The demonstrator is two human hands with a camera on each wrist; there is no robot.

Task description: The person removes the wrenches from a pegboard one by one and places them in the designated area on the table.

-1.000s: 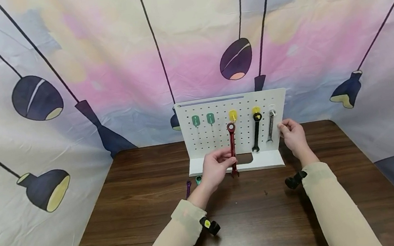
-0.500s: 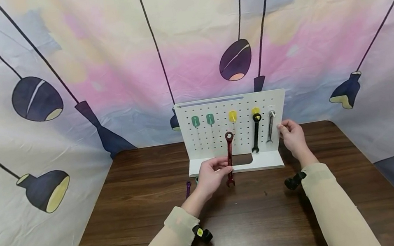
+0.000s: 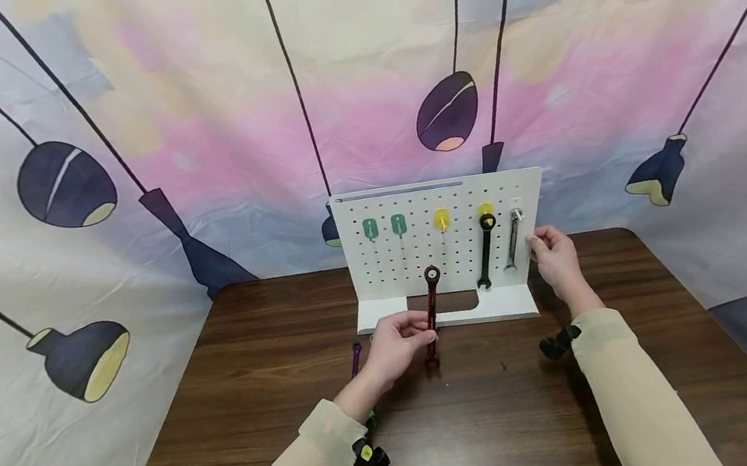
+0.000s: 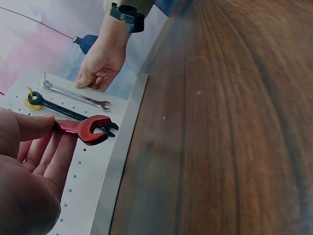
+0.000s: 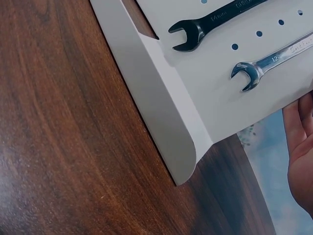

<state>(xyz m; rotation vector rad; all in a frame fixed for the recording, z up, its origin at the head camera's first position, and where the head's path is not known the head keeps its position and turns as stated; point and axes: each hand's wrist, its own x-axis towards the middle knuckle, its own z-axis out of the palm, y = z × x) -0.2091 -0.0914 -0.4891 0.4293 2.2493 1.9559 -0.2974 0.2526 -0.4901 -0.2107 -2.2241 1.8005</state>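
Note:
My left hand (image 3: 392,350) pinches a red combination wrench (image 3: 432,304) between thumb and fingers, in front of a white pegboard (image 3: 391,287). The wrench stands nearly upright, ring end up, apart from the board. Up close in the left wrist view, its red open end (image 4: 93,131) points away from the fingers. My right hand (image 3: 557,260) grips the board's right edge. From the board hang a black wrench (image 3: 486,257), on a yellow hook, and a silver wrench (image 3: 513,242) to its right. A yellow hook (image 3: 441,219) and two green hooks (image 3: 398,224) bear nothing.
On the brown wooden table (image 3: 484,423), a purple wrench (image 3: 356,357) lies left of my left hand. A green thing (image 3: 371,420) shows partly from under that forearm. Behind the board hangs a printed cloth (image 3: 367,131) with lamps on it.
My left hand has drawn the red wrench down, leftward and away from the free yellow hook. My right hand has stayed on the board's edge.

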